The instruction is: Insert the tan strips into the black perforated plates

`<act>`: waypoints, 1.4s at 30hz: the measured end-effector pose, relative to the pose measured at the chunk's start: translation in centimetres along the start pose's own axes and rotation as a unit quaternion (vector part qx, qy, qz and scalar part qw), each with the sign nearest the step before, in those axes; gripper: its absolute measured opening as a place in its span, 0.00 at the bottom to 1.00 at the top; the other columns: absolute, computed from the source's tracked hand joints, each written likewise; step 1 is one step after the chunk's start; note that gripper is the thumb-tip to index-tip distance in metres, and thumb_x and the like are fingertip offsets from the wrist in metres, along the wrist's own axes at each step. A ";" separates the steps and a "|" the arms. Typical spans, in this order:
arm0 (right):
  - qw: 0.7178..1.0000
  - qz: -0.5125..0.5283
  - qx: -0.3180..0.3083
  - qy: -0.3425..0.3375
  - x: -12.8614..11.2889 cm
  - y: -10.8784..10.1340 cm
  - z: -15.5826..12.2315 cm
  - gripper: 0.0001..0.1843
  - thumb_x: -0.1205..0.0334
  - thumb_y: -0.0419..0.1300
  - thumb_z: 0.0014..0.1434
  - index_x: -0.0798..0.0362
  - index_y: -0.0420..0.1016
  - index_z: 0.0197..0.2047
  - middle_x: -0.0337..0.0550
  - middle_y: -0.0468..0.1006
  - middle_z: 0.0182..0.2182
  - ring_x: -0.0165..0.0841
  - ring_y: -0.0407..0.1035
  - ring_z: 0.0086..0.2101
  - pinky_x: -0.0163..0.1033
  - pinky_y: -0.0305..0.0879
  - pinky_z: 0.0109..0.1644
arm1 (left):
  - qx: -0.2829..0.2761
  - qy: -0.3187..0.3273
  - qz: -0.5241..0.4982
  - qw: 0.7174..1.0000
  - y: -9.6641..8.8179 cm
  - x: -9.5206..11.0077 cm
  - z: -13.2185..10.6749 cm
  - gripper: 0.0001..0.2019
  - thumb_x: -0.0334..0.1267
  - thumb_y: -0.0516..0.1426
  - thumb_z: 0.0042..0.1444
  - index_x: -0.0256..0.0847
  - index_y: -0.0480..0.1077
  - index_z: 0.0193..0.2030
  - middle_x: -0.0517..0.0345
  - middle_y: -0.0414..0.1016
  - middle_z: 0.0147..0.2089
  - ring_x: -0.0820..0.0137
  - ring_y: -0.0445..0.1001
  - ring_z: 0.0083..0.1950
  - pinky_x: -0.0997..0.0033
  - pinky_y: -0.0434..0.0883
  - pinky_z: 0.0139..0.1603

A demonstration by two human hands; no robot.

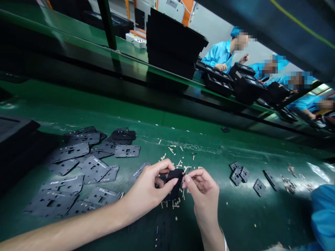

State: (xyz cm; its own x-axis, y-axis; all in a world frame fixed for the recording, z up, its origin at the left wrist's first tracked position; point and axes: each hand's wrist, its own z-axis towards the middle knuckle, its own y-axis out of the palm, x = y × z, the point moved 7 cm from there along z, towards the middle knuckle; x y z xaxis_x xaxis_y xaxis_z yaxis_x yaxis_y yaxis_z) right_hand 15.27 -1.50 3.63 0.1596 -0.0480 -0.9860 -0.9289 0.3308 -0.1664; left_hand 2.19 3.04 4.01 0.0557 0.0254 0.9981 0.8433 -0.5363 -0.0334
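Observation:
My left hand (154,184) is closed around a black plastic panel (175,190), thumb on its face and fingers behind. My right hand (202,190) is at the panel's upper right edge, thumb and forefinger pinched together. What sits in that pinch is too small to make out. Below and behind the panel, small pale strips (180,162) lie scattered on the green bench. Many similar black panels (94,169) lie in a loose heap left of my hands.
Smaller black pieces (237,174) and little metal parts (289,184) lie to the right. A blue sleeve (324,209) is at the right edge. Black trays (172,45) stand stacked on the raised shelf, and people in blue (220,54) sit beyond. A dark box (18,150) stands left.

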 end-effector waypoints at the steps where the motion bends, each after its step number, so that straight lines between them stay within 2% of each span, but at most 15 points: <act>1: 1.000 -0.004 0.000 -0.001 0.0 0.0 0.0 0.04 0.63 0.60 0.53 0.53 0.69 0.28 0.37 0.71 0.23 0.26 0.65 0.24 0.30 0.59 0.26 | 0.000 0.001 0.000 1.000 0.0 0.0 0.0 0.05 0.34 0.53 0.52 0.39 0.59 0.29 0.64 0.60 0.26 0.77 0.58 0.26 0.82 0.59 0.22; 14: 0.999 0.025 -0.027 0.018 0.3 0.2 0.2 0.06 0.62 0.61 0.52 0.53 0.70 0.28 0.35 0.70 0.21 0.25 0.65 0.23 0.29 0.58 0.25 | -0.010 0.001 -0.003 1.000 0.1 0.1 -0.2 0.04 0.33 0.52 0.53 0.39 0.60 0.29 0.64 0.60 0.27 0.77 0.60 0.28 0.81 0.59 0.22; 42: 1.000 0.012 -0.015 -0.001 -0.1 0.3 0.1 0.06 0.62 0.61 0.53 0.54 0.70 0.28 0.35 0.70 0.20 0.26 0.65 0.22 0.30 0.59 0.25 | -0.006 -0.009 -0.026 1.000 0.1 0.0 -0.2 0.05 0.34 0.53 0.52 0.39 0.59 0.28 0.64 0.63 0.26 0.77 0.62 0.27 0.81 0.57 0.21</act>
State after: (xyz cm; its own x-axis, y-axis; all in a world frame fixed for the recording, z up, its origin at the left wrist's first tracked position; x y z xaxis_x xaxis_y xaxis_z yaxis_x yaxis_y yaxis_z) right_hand 15.03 -1.30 3.65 0.1382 -0.0386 -0.9897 -0.9418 0.3040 -0.1433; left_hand 2.16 2.88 4.07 0.0215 0.0694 0.9974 0.8394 -0.5431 0.0197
